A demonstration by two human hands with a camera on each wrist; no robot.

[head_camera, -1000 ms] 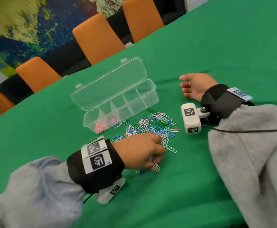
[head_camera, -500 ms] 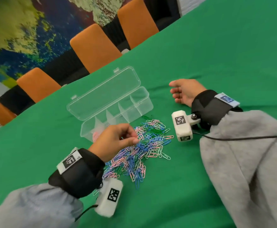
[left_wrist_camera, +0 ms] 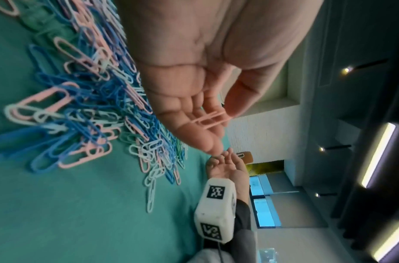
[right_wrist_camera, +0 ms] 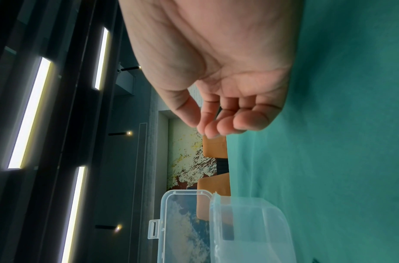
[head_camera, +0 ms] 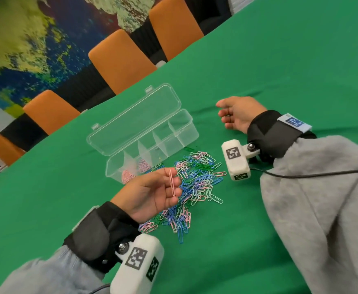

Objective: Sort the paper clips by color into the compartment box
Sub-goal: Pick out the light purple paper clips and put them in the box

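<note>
Had left hand pinching one pink clip, thumb on fingers. Clip stood upright; pink compartment of compartment box just far-left. Right hand idle, loosely curled, farther off.

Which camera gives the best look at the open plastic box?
The head view: the compartment box shows whole, lid open, pink clips in two compartments. The right wrist view shows one end only; the left wrist view shows none.

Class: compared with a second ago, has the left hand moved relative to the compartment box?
Yes. The left hand has lifted off the pile's near edge and moved toward the compartment box, now pinching a pink paper clip.
</note>
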